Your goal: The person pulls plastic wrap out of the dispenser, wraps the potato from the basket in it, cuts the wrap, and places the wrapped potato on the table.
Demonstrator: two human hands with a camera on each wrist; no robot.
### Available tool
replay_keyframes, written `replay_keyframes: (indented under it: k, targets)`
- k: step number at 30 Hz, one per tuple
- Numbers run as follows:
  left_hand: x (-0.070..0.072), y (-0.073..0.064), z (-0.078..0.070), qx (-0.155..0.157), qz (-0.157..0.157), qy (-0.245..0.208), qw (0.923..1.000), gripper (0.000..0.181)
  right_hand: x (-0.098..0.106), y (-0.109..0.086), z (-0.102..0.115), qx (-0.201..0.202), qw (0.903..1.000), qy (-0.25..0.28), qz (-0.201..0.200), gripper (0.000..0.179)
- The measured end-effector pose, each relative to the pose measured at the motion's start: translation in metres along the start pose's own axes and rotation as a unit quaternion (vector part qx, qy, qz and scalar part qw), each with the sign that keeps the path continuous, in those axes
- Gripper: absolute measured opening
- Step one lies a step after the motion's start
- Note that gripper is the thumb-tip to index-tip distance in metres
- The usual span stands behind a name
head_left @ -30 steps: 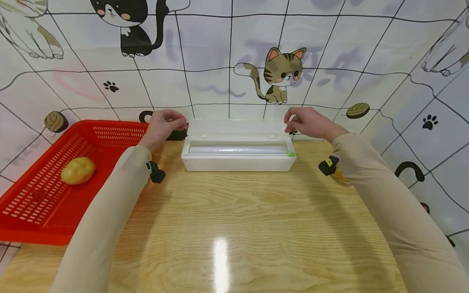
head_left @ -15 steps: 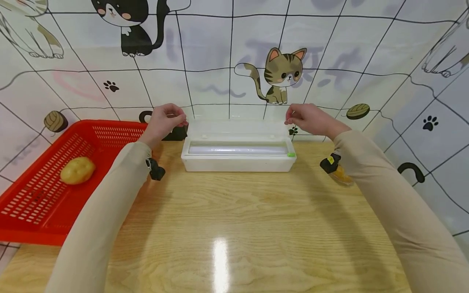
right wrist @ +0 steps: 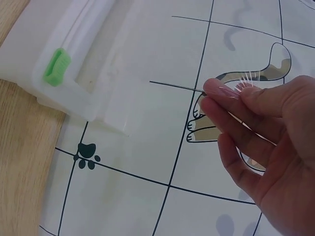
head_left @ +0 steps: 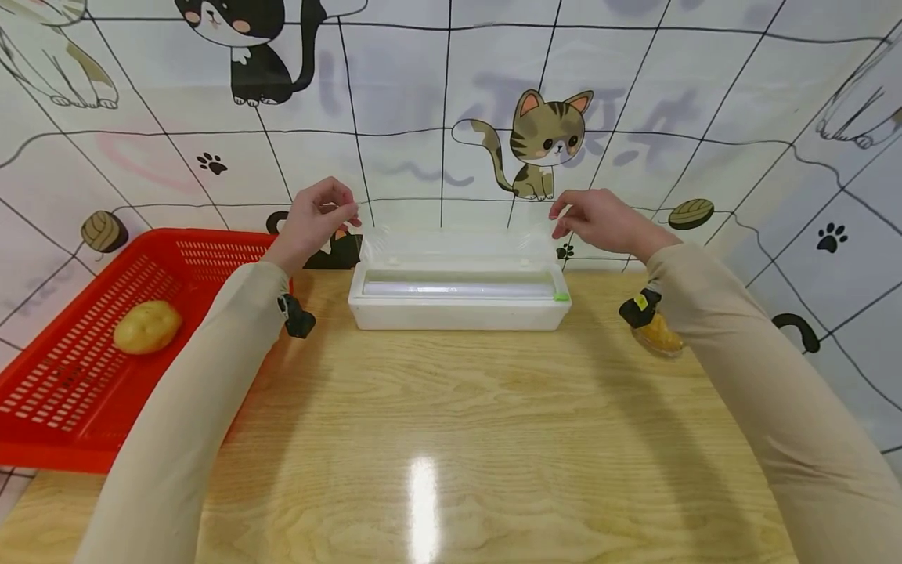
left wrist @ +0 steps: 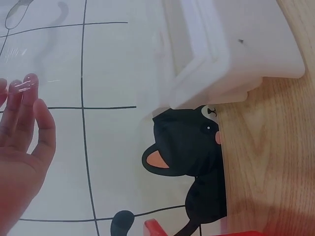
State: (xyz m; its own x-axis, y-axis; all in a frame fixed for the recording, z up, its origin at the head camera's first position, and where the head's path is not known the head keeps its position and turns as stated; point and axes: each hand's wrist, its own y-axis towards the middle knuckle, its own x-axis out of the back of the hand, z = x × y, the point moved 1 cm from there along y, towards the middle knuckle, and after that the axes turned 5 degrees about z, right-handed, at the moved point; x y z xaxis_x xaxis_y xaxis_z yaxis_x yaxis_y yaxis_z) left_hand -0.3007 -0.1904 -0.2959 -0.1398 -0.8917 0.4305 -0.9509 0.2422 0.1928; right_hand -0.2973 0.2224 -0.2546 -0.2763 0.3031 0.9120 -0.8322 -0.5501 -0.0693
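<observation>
A white cling film box (head_left: pixel 461 316) stands near the wall with its clear lid raised at the back; a roll of cling film (head_left: pixel 458 289) lies inside. A green slide cutter (right wrist: pixel 57 67) sits at the box's right end. Above the box's back left corner, my left hand (head_left: pixel 315 223) pinches one corner of a clear film sheet, which shines over its fingertips (left wrist: pixel 29 81). My right hand (head_left: pixel 606 222) pinches the other corner between thumb and index finger, where the film (right wrist: pixel 246 82) gathers in fine creases. The sheet between is nearly invisible.
At the left a red plastic basket (head_left: pixel 92 450) holds a potato (head_left: pixel 147 327). A small clear dish with something yellow (head_left: pixel 660 335) stands partly hidden by my right sleeve. A wall (head_left: pixel 409 102) printed with cats closes off the wooden table (head_left: pixel 479 423) at the back.
Both hands have risen with the film corners and drifted slightly apart. More of the yellow thing in its dish shows beside the right sleeve. The box has stayed in place.
</observation>
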Motion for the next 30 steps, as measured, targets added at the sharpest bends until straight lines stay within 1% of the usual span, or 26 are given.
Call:
replay_keyframes:
  k: [4, 9, 15, 19, 24, 30]
  targets:
    - [0.001, 0.001, -0.006, 0.0, -0.001, -0.005, 1.0, 0.02, 0.003, -0.001, 0.002, 0.005, 0.9999, -0.011, -0.006, 0.016]
    - [0.004, 0.003, -0.017, -0.008, -0.009, 0.006, 0.9999, 0.019, 0.007, -0.001, 0.003, 0.016, 0.9993, -0.018, -0.029, 0.015]
    - [0.005, 0.005, -0.024, -0.01, -0.024, -0.01, 0.9996, 0.011, 0.008, 0.0, 0.002, 0.014, 0.9992, -0.004, -0.036, 0.017]
    - [0.005, 0.005, -0.029, -0.017, -0.032, -0.029, 0.9989, 0.013, 0.009, 0.0, 0.002, 0.01, 0.9993, 0.01, -0.036, 0.021]
    - [0.006, 0.005, -0.034, -0.011, -0.037, -0.045, 0.9982, 0.014, 0.011, -0.001, 0.005, 0.01, 0.9992, 0.022, -0.031, 0.025]
    - [0.007, 0.003, -0.04, -0.019, -0.046, -0.047, 0.9976, 0.011, 0.012, -0.003, 0.008, 0.026, 0.997, 0.038, -0.062, 0.024]
